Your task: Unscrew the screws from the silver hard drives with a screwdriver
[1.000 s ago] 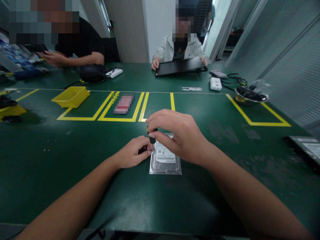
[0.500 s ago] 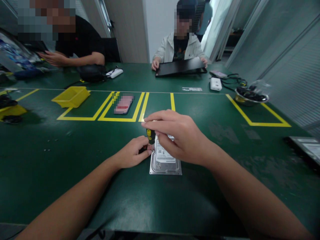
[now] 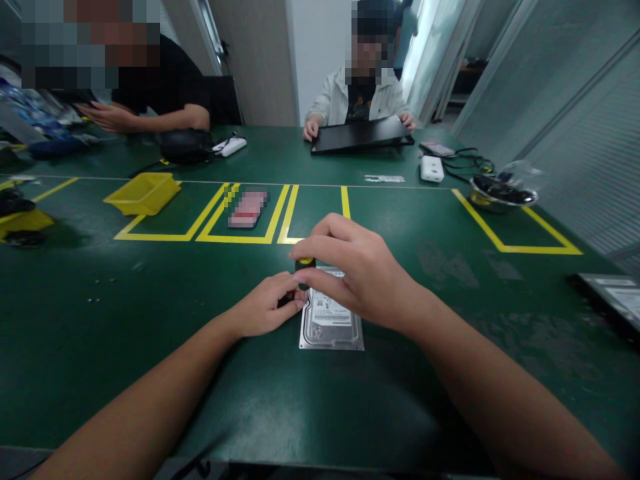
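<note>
A silver hard drive (image 3: 333,337) with a white label lies flat on the green table, partly covered by my right hand. My right hand (image 3: 357,270) arches above its upper left part, thumb and fingers closed round the black and yellow handle of a screwdriver (image 3: 305,265). The screwdriver stands about upright over the drive's left edge; its tip is hidden. My left hand (image 3: 267,303) rests at that same edge, thumb and forefinger drawn together beside the lower end of the screwdriver. What those fingertips pinch cannot be made out.
Yellow tape marks squares on the table (image 3: 280,400). Beyond are a yellow bin (image 3: 143,193), a phone (image 3: 249,209) and a metal bowl of dark parts (image 3: 504,193). Another device (image 3: 613,300) sits far right. Across the table, one person holds a dark panel (image 3: 363,135); another sits left.
My right hand's fingers have shifted from lying over the top of the screwdriver to gripping its handle from the side. My left hand and the hard drive have stayed put.
</note>
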Available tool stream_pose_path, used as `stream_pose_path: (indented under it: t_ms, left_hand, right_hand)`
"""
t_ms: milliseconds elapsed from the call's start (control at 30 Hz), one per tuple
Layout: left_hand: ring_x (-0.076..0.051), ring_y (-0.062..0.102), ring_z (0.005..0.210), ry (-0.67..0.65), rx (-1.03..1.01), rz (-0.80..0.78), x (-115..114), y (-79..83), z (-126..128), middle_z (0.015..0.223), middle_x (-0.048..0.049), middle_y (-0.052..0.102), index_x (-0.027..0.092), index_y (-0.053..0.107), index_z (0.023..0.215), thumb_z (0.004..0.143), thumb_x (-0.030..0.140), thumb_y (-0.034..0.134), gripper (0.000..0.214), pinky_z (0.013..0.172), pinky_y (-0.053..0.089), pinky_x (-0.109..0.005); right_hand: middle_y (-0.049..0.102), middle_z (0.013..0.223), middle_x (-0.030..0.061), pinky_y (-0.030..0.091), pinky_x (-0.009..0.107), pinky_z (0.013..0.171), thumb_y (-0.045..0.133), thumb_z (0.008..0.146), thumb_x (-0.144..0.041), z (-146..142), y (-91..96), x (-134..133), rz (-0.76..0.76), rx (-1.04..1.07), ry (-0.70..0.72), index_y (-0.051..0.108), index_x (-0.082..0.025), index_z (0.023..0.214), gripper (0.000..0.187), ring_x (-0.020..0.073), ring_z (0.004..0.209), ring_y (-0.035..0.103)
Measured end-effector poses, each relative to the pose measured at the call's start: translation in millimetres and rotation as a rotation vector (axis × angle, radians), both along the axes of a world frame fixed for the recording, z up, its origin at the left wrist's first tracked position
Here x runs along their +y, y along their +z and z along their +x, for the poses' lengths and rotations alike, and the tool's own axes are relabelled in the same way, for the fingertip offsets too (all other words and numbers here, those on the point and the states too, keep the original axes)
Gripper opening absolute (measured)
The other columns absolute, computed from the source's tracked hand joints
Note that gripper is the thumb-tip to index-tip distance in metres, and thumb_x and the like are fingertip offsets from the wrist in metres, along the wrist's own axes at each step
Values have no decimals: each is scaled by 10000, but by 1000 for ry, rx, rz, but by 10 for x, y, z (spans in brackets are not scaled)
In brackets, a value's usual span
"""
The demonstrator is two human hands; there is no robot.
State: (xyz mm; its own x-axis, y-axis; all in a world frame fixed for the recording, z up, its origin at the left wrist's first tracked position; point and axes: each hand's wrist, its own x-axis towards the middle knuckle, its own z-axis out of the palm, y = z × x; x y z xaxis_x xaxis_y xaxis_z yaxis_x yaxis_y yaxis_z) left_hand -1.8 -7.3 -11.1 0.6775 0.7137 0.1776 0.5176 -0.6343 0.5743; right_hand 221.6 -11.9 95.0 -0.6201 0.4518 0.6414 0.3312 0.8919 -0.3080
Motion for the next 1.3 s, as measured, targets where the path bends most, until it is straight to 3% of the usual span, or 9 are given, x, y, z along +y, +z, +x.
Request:
stream_pose_path:
  t_ms: [133,300,567,967,1133,1300]
  left_hand:
    - [-183,588,807,-18,-12,-1,2,13,8,874,-23,632,176,604,977,953,285,509,146,737,457,-314]
    - [-200,591,846,-8,-13,-28,4,18,13,897,-37,642,171,600,929,946,304,505,165,765,486,-330]
    - [-200,594,851,3,8,-33,0,32,7,902,-44,650,167,589,892,937,315,501,179,788,489,-345]
    - [-199,597,836,-3,-2,-55,-9,70,23,839,-38,636,169,562,811,924,284,493,175,781,491,-347]
    - [-210,592,867,-10,-28,0,-13,53,24,862,-41,618,166,557,842,861,198,515,55,799,491,-355]
    - [-200,597,843,-8,-21,-33,-10,55,24,894,-39,639,169,593,903,851,200,531,86,777,502,-343]
  right_hand:
    - [579,923,72,457,278,751,594,949,-322,12,3,-12,4,-5,9,678,-107,1071,261,146,844,538]
    - [605,948,93,465,299,766,490,959,-209,25,29,-42,-2,-11,24,660,-85,1143,279,159,863,551]
    - [622,843,41,407,253,704,577,938,-283,-2,5,-25,6,16,-37,645,-92,954,204,127,755,527]
    - [541,767,14,345,270,651,534,959,-398,-79,-123,-25,107,21,-221,582,-146,834,286,129,708,456]
    - [595,908,68,430,296,758,515,959,-323,-54,-73,-44,32,31,-152,640,-136,947,225,162,846,535]
    - [624,969,93,466,312,817,523,921,-200,-32,-30,-32,-19,69,-49,670,-99,1048,219,168,907,567]
